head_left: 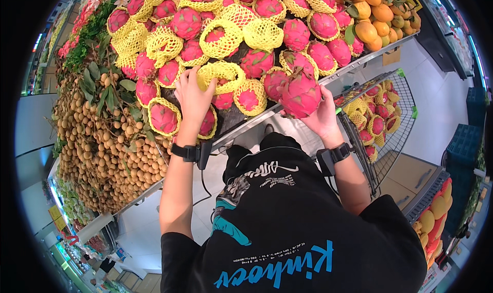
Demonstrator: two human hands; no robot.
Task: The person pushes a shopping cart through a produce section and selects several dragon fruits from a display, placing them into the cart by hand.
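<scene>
In my right hand (322, 114) is a pink-red dragon fruit (301, 95) without a net, held just over the front edge of the display. The fingers wrap its right side and underside. My left hand (194, 95) is over the heap, its thumb and fingers apart at the left edge of an empty-looking yellow foam net sleeve (222, 73). How firmly it touches the sleeve I cannot tell. Around it lie dragon fruits, some in yellow foam nets and some bare, such as a netted dragon fruit (163, 118) below my left hand. Another loose foam net (263, 35) rests farther back.
Longans (110, 139) with leafy stems fill the left side of the stand; oranges (365, 31) sit at the back right. A metal rail (354, 64) edges the display. On the right, a wire shopping cart (405, 113) holds netted dragon fruits (377, 123). Yellow fruits (429, 223) stand lower right.
</scene>
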